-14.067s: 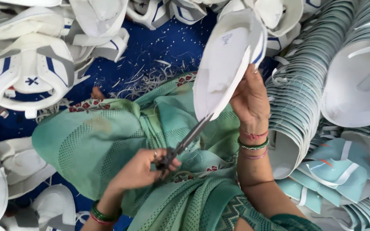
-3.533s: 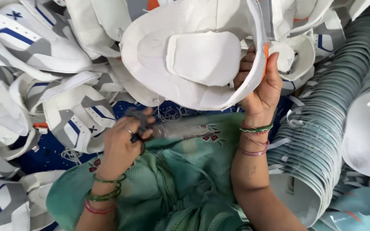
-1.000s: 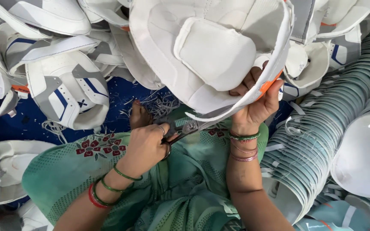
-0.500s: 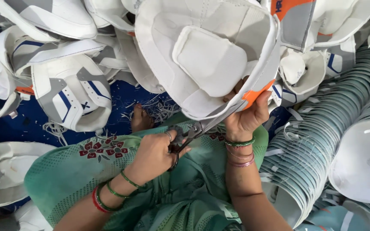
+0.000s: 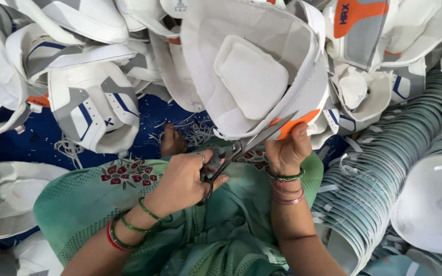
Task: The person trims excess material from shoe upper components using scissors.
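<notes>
A white shoe upper, curved like a shell and made of smooth synthetic sheet with stitched seams, is held up at the centre of the view. A soft, padded, rounded-rectangular white patch is sewn inside it, and an orange tab sits at its near right edge. That edge is gripped by the right hand, its fingers closed around the rim just beside the orange tab. Metal scissors are held in the left hand, fingers closed through the dark loops, with the blades parted at the upper's near edge.

On another upper at the far right, an orange rectangular label is seen on a grey panel. White uppers with grey and blue panels are piled at the left. At the right, pale grey-blue cut pieces are stacked in a long fanned row. Loose white thread trimmings are scattered on a blue cloth. The lap is covered by a green garment printed with red flowers.
</notes>
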